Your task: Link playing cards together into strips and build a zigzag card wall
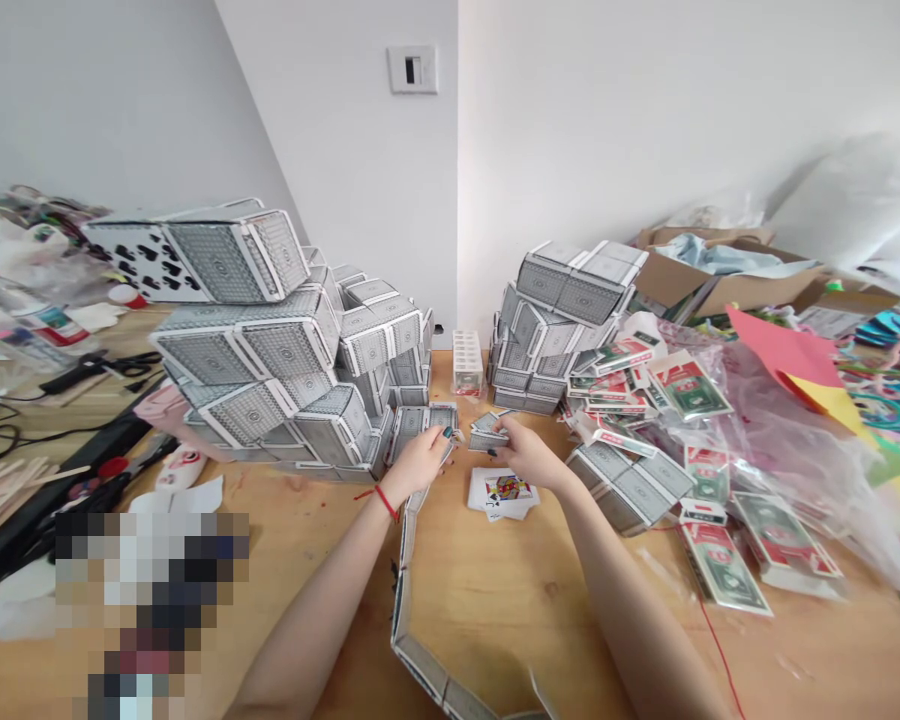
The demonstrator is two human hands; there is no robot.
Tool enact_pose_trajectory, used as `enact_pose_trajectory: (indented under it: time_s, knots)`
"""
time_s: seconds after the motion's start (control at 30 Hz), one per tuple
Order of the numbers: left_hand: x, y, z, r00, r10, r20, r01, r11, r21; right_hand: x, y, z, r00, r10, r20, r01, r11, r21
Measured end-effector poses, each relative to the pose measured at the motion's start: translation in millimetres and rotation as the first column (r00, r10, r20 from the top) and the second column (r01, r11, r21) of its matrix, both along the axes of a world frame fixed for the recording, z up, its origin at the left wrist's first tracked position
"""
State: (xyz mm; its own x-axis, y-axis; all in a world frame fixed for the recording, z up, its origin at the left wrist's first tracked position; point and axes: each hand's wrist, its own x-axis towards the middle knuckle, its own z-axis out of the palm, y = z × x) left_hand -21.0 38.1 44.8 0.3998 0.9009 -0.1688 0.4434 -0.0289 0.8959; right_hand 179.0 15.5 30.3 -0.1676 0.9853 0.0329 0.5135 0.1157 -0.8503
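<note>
Playing cards (489, 433) in right hand (531, 452); left hand (418, 464) at card tower (285, 350).

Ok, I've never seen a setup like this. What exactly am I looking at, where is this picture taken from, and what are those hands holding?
There's no machine here: these are a person's two bare hands, seen from a camera worn on their head, looking forward and down. On the wooden table stand tall stacks of boxy card structures, built from playing cards. The left hand has its fingers on a low block of cards. The right hand holds a few cards. Just below the hands lie face-up playing cards, and card boxes lie off to the right.
</note>
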Motion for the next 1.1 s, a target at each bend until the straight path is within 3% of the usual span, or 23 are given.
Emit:
enact_pose_trajectory:
  time_s: [0.67, 1.1]
  knots:
    - [1, -1, -0.1, 0.999, -0.013, 0.03, 0.014, 1.0, -0.014, -9, -2, 2.9, 0.992, -0.01, 0.127, 0.002, 0.998, 0.067]
    - [1, -4, 3.1, 1.0, -0.027, 0.012, 0.028, 1.0, -0.009, -15, -7, 17.7, 0.989, 0.092, 0.119, -0.104, 0.989, 0.1]
